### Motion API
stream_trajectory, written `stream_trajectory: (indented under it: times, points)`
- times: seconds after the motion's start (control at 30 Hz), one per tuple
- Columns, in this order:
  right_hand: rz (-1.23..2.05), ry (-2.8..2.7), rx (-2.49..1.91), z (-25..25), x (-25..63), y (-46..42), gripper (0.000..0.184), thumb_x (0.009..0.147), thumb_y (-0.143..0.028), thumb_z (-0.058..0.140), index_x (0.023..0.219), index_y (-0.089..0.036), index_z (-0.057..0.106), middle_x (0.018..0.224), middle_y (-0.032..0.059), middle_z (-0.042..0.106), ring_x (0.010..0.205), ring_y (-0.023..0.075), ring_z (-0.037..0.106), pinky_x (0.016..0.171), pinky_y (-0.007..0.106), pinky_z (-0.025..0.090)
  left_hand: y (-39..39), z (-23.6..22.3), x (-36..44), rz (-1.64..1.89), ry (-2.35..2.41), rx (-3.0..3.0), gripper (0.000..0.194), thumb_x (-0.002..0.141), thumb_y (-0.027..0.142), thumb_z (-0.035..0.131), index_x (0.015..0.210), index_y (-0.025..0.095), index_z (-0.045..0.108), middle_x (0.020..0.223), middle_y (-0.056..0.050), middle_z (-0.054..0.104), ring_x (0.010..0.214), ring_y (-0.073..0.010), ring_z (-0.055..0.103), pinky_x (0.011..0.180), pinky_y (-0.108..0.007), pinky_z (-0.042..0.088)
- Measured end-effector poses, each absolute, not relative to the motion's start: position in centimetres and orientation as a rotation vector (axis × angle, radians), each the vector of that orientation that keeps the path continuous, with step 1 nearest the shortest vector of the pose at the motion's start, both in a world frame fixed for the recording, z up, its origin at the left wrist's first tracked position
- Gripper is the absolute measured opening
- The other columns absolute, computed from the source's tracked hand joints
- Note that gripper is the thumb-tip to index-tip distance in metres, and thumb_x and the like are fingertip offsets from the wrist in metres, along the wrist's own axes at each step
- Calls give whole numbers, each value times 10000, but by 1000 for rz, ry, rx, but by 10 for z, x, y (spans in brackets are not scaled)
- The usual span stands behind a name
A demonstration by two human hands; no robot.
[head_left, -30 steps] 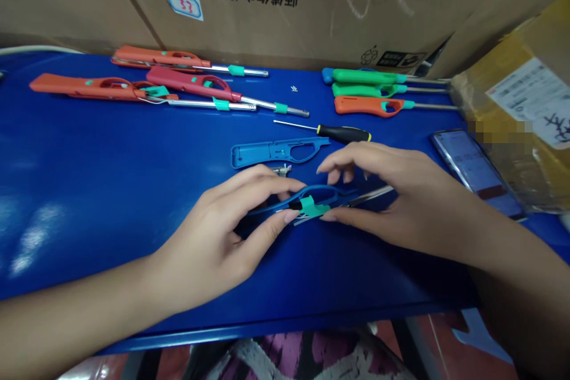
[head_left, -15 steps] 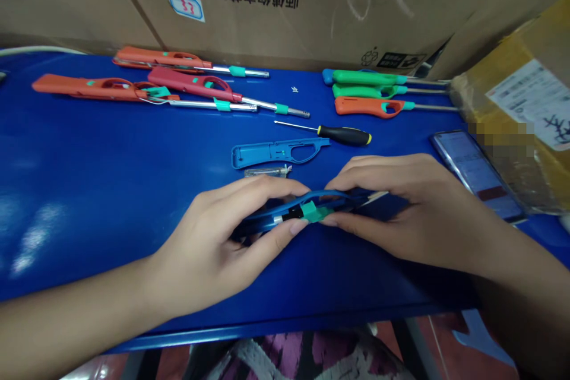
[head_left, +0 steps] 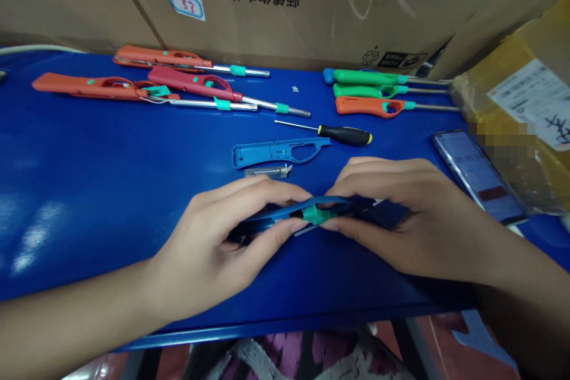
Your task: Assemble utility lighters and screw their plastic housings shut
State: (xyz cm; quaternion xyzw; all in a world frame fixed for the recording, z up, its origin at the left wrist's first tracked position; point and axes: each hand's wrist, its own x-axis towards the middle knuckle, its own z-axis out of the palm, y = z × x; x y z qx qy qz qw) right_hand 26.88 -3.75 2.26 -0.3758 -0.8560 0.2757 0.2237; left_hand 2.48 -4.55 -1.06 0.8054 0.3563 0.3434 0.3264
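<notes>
Between both hands is a blue lighter casing half (head_left: 267,224), turned on its edge, with a green trigger (head_left: 315,214) seated in it. My left hand (head_left: 236,228) pinches its left part, fingers behind and thumb in front by the trigger. My right hand (head_left: 392,214) grips the right part the same way, its thumb touching the trigger's right side. Much of the casing's inside is hidden by the fingers. Just beyond the hands lie a clear fuel tank (head_left: 268,171) and the matching blue casing half (head_left: 278,153), its hollow side up.
A black and yellow screwdriver (head_left: 345,134) lies past the casing half, with tiny screws (head_left: 295,89) farther back. Orange and red lighters (head_left: 191,83) lie back left, green and orange ones (head_left: 369,105) back right. A phone (head_left: 478,175) and cardboard boxes (head_left: 249,29) border the table.
The casing half has tilted and lowered slightly in my hands. The black part beside the trigger shows less, and a thin pale strip now shows under the trigger.
</notes>
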Motion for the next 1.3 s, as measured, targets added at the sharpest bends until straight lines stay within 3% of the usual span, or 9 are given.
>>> stream_trajectory:
  times: [0.17, 0.33, 0.53, 0.77, 0.9, 1.0, 1.17, 1.3]
  points:
    - [819, -2292, -1118, 20, 266, -37, 42, 872, -164, 722, 874, -206, 716, 840, -25, 720, 775, 117, 645, 695, 255, 497, -45, -13, 26, 893, 959, 2074, 171, 951, 236, 679, 1120, 254, 663, 1064, 7, 753, 934, -150, 717, 864, -282, 582]
    - [856, -2289, -1219, 16, 268, -33, 39, 877, -257, 733, 877, -221, 718, 856, -12, 721, 806, 150, 659, 750, 298, 499, -42, -19, 27, 835, 961, 2023, 232, 974, 228, 634, 1202, 253, 662, 1120, 5, 746, 985, -138, 705, 897, -263, 563]
    - [872, -2404, -1341, 3, 268, -26, 68, 875, -266, 724, 865, -221, 674, 927, 15, 662, 920, 185, 617, 788, 321, 482, -30, -24, 25, 771, 855, 2212, 273, 973, 178, 625, 1222, 252, 709, 1061, -22, 756, 975, -167, 653, 902, -324, 532]
    - [742, -2450, -1305, 2, 268, -25, 333, 867, -315, 729, 1170, -267, 598, 1098, 37, 622, 1001, 208, 598, 847, 350, 500, -27, -30, 27, 733, 930, 2389, 262, 1002, 207, 567, 1209, 204, 728, 1061, -81, 661, 995, -211, 596, 894, -380, 508]
    - [670, -2526, -1155, 13, 273, -26, 180, 916, -258, 667, 1085, -244, 608, 1093, 42, 613, 1045, 202, 567, 888, 342, 476, -24, -24, 22, 814, 924, 2428, 280, 1007, 197, 560, 1250, 158, 694, 1093, -90, 653, 1022, -201, 602, 929, -362, 491]
    - [636, -2674, -1015, 19, 278, -27, 76, 943, -250, 634, 1015, -228, 618, 1042, 31, 610, 1006, 190, 547, 913, 354, 443, -15, -14, 14, 862, 989, 2523, 212, 989, 205, 584, 1134, 162, 732, 1062, -73, 676, 990, -203, 611, 912, -359, 475]
    - [590, -2869, -1013, 21, 282, -29, 81, 943, -272, 639, 1001, -220, 617, 1039, 37, 613, 985, 220, 527, 895, 404, 422, 2, -7, 2, 674, 1131, 2621, 210, 939, 327, 665, 1060, 175, 745, 1021, -66, 688, 947, -233, 609, 875, -377, 489]
    - [592, -2832, -1023, 21, 283, -27, 123, 926, -257, 662, 1023, -215, 600, 1038, 33, 613, 995, 208, 543, 924, 382, 415, 3, -9, 2, 672, 1117, 2607, 204, 945, 337, 667, 1043, 176, 744, 1011, -60, 682, 940, -217, 616, 874, -361, 499]
